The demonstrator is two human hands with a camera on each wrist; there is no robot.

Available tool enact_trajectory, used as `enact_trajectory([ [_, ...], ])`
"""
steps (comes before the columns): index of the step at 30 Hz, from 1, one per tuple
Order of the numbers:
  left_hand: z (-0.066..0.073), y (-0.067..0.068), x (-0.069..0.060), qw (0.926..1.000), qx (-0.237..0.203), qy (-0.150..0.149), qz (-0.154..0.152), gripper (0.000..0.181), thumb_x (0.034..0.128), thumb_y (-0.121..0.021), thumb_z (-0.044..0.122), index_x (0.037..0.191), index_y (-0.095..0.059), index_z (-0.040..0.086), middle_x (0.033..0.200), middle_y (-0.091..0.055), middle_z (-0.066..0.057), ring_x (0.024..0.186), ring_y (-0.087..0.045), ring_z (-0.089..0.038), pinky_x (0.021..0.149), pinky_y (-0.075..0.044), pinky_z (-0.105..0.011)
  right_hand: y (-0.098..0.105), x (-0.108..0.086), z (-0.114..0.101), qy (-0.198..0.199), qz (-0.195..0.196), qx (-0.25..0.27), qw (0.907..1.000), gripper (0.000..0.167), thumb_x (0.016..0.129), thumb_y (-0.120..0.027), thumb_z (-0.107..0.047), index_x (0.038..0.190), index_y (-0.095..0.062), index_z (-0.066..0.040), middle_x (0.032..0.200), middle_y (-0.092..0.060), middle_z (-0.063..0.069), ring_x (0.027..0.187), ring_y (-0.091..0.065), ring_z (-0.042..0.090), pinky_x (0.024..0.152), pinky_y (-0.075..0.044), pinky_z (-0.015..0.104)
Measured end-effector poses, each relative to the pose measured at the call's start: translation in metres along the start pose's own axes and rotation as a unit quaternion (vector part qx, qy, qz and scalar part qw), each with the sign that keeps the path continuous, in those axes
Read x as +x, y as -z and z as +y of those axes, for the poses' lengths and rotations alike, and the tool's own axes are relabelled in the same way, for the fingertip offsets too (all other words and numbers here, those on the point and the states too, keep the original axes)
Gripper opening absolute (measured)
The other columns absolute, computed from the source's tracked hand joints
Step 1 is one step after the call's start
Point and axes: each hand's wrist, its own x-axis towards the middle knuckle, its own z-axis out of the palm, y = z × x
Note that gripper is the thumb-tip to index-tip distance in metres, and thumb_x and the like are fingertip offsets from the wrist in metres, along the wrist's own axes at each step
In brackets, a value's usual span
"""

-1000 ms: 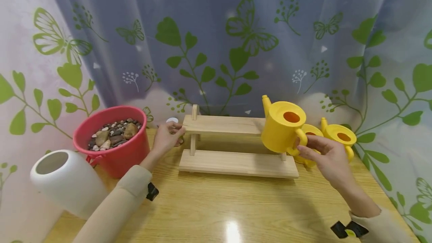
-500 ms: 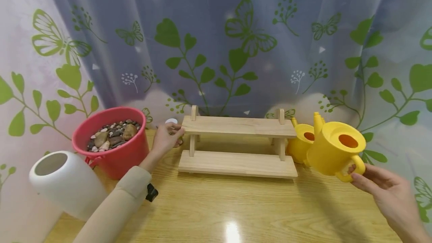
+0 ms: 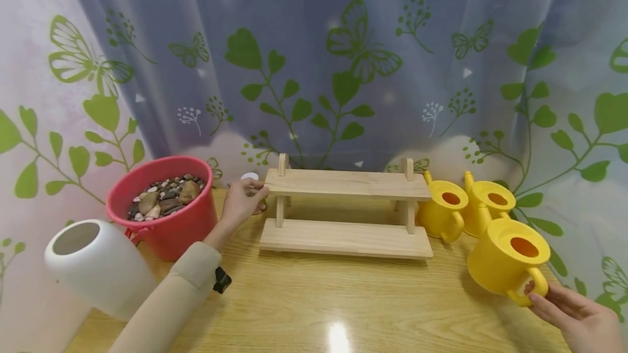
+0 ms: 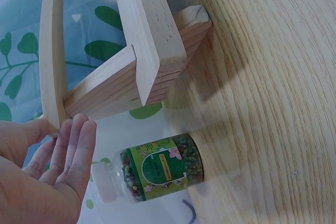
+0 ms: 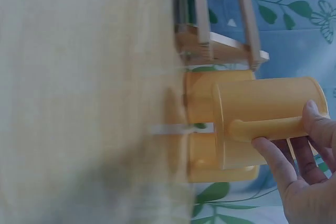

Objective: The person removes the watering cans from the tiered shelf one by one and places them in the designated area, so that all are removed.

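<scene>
At the right of the head view, my right hand (image 3: 581, 315) grips the handle of a yellow watering can (image 3: 500, 260). In the right wrist view the can's side (image 5: 262, 98) shows, with my thumb and fingers around the handle. Whether its base touches the table cannot be told. My left hand (image 3: 240, 200) pinches the left end of the upper board of a two-tier wooden shelf (image 3: 343, 184). The left wrist view shows the thumb and fingertips at that board's end. Two more yellow watering cans, one nearer the shelf (image 3: 439, 206) and one beside it (image 3: 485, 198), stand behind the held can.
A red bucket (image 3: 167, 227) with pebbles and stones stands at the left, with a white vase (image 3: 108, 271) in front of it. Behind my left hand is a lidded jar of coloured granules (image 4: 163, 166). A patterned curtain (image 3: 314, 70) hangs behind the wooden table (image 3: 294, 298).
My right hand has carried the watering can from the shelf's right end, rightward past the other cans, then down and toward me. My left hand stays at the shelf.
</scene>
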Motion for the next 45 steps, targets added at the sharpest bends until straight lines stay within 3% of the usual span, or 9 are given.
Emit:
enact_trajectory([
  [5,0.0,0.0,0.001,1.0,-0.005,0.004,0.0,0.032,0.1054,-0.067,0.02,0.129,-0.068,-0.002,0.122,-0.072,-0.032,0.064,-0.072,-0.01,0.059,-0.064,-0.02,-0.003,0.005,0.011,-0.041,-0.021,0.038,0.9983,0.039,0.093,-0.083,-0.017,0.082,-0.069,-0.052,0.079,-0.069,-0.032,0.073,-0.074,-0.004,0.072,-0.068,0.025],
  [10,-0.001,0.0,0.002,0.9999,-0.006,0.008,-0.002,0.033,0.1052,-0.068,0.02,0.129,-0.068,-0.002,0.122,-0.072,-0.032,0.069,-0.076,-0.018,0.059,-0.064,-0.02,-0.007,0.01,0.017,-0.072,-0.016,0.014,0.9971,0.038,0.094,-0.081,-0.016,0.082,-0.066,-0.05,0.078,-0.069,-0.031,0.073,-0.074,-0.003,0.075,-0.069,0.028],
  [15,0.0,-0.001,0.001,0.9999,-0.005,0.011,-0.006,0.033,0.1053,-0.067,0.021,0.129,-0.068,-0.002,0.123,-0.071,-0.032,0.071,-0.077,-0.019,0.062,-0.065,-0.023,-0.005,0.012,0.02,-0.075,-0.035,-0.032,0.996,0.021,0.097,-0.078,-0.017,0.108,-0.076,-0.035,0.084,-0.07,-0.028,0.075,-0.074,-0.002,0.078,-0.069,0.03],
  [20,0.001,-0.002,0.002,0.9999,-0.005,0.013,-0.008,0.033,0.1053,-0.067,0.021,0.129,-0.068,-0.002,0.124,-0.071,-0.032,0.07,-0.075,-0.015,0.064,-0.067,-0.025,-0.003,0.015,0.021,-0.072,-0.062,-0.067,0.9932,0.066,0.096,-0.08,-0.022,0.148,-0.053,0.009,0.094,-0.073,-0.021,0.078,-0.075,-0.002,0.082,-0.069,0.031],
  [25,0.0,-0.001,0.002,0.9998,-0.002,0.016,-0.009,0.034,0.1057,-0.067,0.022,0.13,-0.067,-0.001,0.125,-0.072,-0.031,0.071,-0.076,-0.017,0.068,-0.069,-0.031,-0.001,0.02,0.022,-0.075,-0.085,-0.054,0.9921,0.069,0.096,-0.08,-0.022,0.147,-0.051,0.012,0.093,-0.074,-0.021,0.08,-0.077,0.002,0.083,-0.069,0.032],
  [31,-0.001,0.003,0.003,0.9997,0.0,0.02,-0.014,0.036,0.1049,-0.068,0.023,0.132,-0.068,-0.001,0.126,-0.071,-0.031,0.069,-0.075,-0.013,0.078,-0.07,-0.042,0.001,0.024,0.014,-0.072,-0.12,-0.167,0.976,0.091,0.097,-0.075,-0.049,0.156,-0.039,0.011,0.113,-0.08,0.005,0.081,-0.068,-0.008,0.082,-0.069,0.034],
  [35,-0.002,0.011,0.001,0.9997,-0.002,0.016,-0.017,0.038,0.1038,-0.07,0.023,0.132,-0.067,-0.003,0.126,-0.07,-0.032,0.064,-0.069,-0.005,0.075,-0.07,-0.035,0.005,0.026,0.004,-0.031,-0.124,-0.214,0.9685,0.096,0.099,-0.067,-0.058,0.161,-0.031,0.006,0.123,-0.074,0.0,0.083,-0.057,-0.018,0.082,-0.068,0.036],
  [39,0.002,0.018,-0.006,0.9998,-0.002,0.009,-0.018,0.04,0.1025,-0.072,0.023,0.131,-0.067,-0.004,0.122,-0.072,-0.031,0.066,-0.069,-0.005,0.07,-0.068,-0.026,0.006,0.023,-0.01,0.05,-0.055,-0.251,0.9652,0.087,0.101,-0.066,-0.057,0.158,-0.04,0.004,0.113,-0.063,-0.022,0.079,-0.044,-0.027,0.072,-0.064,0.042],
  [45,0.013,0.024,-0.024,0.9959,0.082,-0.038,-0.007,0.043,0.1011,-0.073,0.033,0.13,-0.07,0.003,0.114,-0.078,-0.022,0.085,-0.076,-0.021,0.07,-0.063,-0.027,-0.005,0.017,-0.042,0.168,0.011,-0.287,0.9429,0.074,0.101,-0.07,-0.048,0.151,-0.05,0.003,0.129,-0.067,0.013,0.09,-0.027,-0.032,0.069,-0.058,0.012],
])
